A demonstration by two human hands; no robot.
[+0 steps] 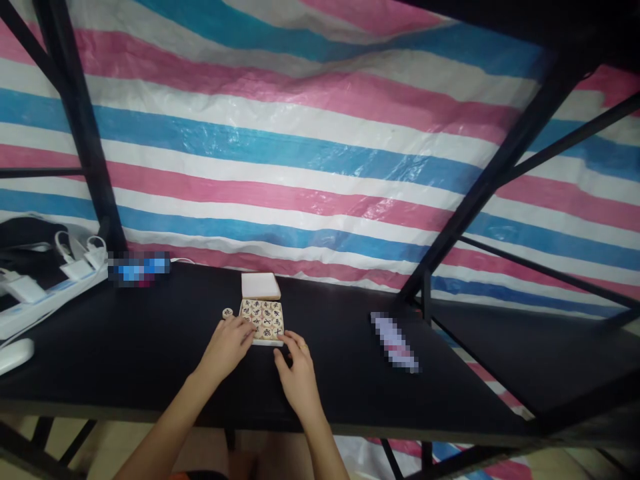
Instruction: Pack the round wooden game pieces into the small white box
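Observation:
A small open box [269,343] stands on the black table, filled with rows of round Chinese chess pieces [267,320] with dark characters on pale faces. Its white lid [260,286] lies just behind it. One loose chess piece [227,313] is on the table at the box's left. My left hand [227,347] reaches over the box's left side, fingers stretched across some pieces and hiding them. At the front right corner is my right hand [299,377], its fingertips at the edge and the thumb apart from the fingers. Neither hand visibly holds a piece.
A white power strip [55,300] with plugged-in chargers and cables runs along the left, with a white mouse [16,356] in front. A blurred-out device [143,269] lies at the back left, another blurred item [395,342] at right. Black frame bars [465,193] flank the striped sheet [280,153].

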